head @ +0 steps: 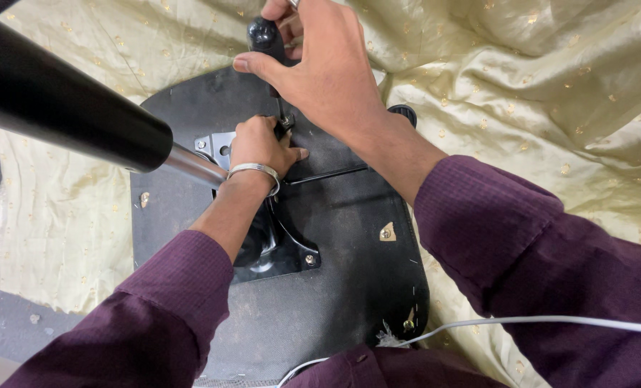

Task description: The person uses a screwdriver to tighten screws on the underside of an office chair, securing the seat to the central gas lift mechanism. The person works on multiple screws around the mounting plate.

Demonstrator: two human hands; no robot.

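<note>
Black seat base [349, 237], gold-dotted cream cloth [536, 93], maroon sleeves [543, 244].

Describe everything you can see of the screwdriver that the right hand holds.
The screwdriver has a rounded black handle, glossy like plastic, and a thin metal shaft. It stands nearly upright, its tip down at the metal plate under the black chair seat. The right hand wraps the handle from above, thumb along its side. The left hand rests beside the tip, its fingers near the shaft. The tip itself is hidden.
</note>
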